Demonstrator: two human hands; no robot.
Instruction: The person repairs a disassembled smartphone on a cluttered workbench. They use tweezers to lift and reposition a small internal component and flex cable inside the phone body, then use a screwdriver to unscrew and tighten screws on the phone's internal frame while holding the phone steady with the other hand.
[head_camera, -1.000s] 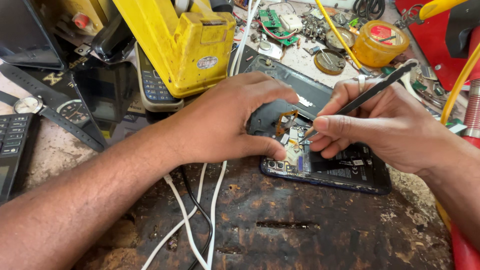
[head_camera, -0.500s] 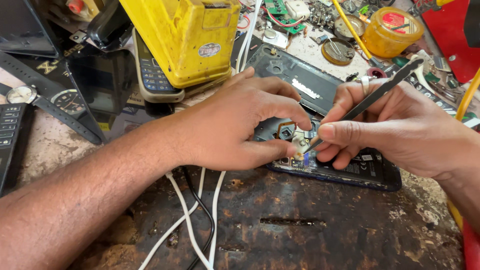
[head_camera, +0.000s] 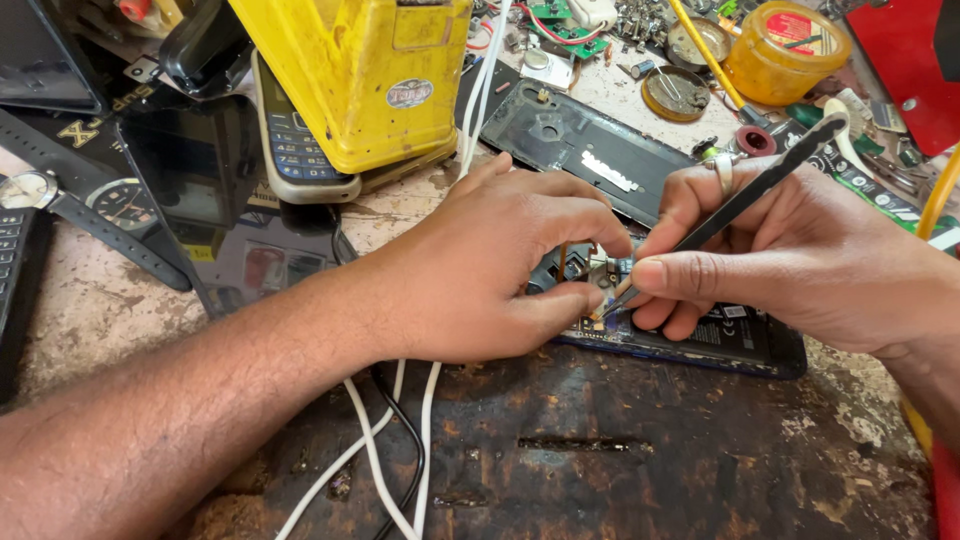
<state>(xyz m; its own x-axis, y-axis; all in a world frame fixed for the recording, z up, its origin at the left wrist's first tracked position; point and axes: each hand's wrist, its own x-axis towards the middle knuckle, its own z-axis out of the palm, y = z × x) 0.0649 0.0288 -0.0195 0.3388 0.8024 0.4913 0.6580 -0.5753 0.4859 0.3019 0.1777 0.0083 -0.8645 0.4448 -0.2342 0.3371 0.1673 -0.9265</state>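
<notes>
An opened phone (head_camera: 700, 335) lies on the counter (head_camera: 640, 470), face down, with its inner parts laid bare. Its black back cover (head_camera: 575, 150) is already taken off and is put just behind it, so the opening step is judged as done.

The left hand (head_camera: 490, 270) is pressed down on the left end of the phone, and its thumb and fingers are closed around a small part there. The right hand (head_camera: 790, 260) is closed on black tweezers (head_camera: 740, 200), which are held like a pen. The tips of the tweezers are brought down to the small part, right beside the left thumb. It cannot be told whether the part is gripped by the tips or only touched.

The fine work inside the phone is judged to be in the middle. The part is not yet clearly lifted out or seated, and the cover is still off.

White cables (head_camera: 385, 450) are seen under the left wrist. A yellow box (head_camera: 350, 75) and an old keypad phone (head_camera: 290, 140) are placed further back.
</notes>
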